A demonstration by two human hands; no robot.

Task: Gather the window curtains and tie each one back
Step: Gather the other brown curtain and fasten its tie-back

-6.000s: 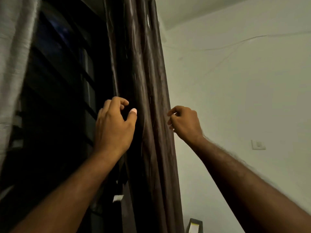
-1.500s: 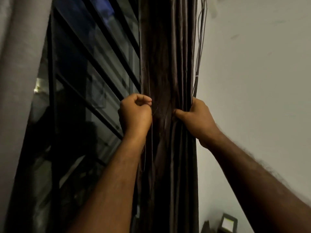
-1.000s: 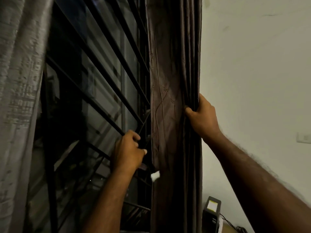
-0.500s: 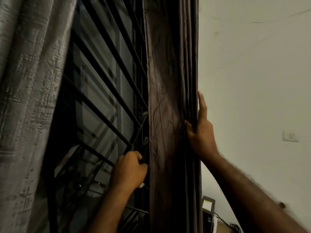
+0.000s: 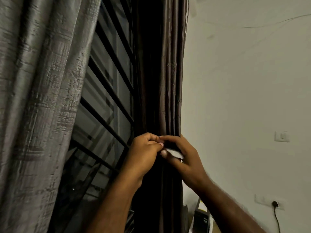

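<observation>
I see both bare hands meeting at the front of the gathered dark brown pleated curtain [image 5: 170,98], which hangs in a tight bundle between the black-barred window [image 5: 107,105] and the pale painted wall [image 5: 244,98]. My left hand [image 5: 143,157] is curled, its fingertips [image 5: 160,144] pressed together and pinching at a small whitish strip of tie-back fabric [image 5: 175,153]; I cannot tell how firmly it grips. My right hand [image 5: 183,158] wraps around the curtain's wall-side edge, fingers [image 5: 168,137] bent inward over the folds, with the whitish strip lying just under them and across the front of the bundle. The two hands touch at the fingertips. The curtain's pleats rise straight above the fingers and drop dark below the wrists; most of the tie-back is hidden behind the fingers, so I cannot tell whether it runs round the back of the bundle. To the left of the left hand, beyond the window bars, hangs a grey textured curtain [image 5: 42,98], well apart from either hand. Past the right forearm, on the wall, sit a white switch plate [image 5: 281,136] and a socket with a black plug [image 5: 275,203].
</observation>
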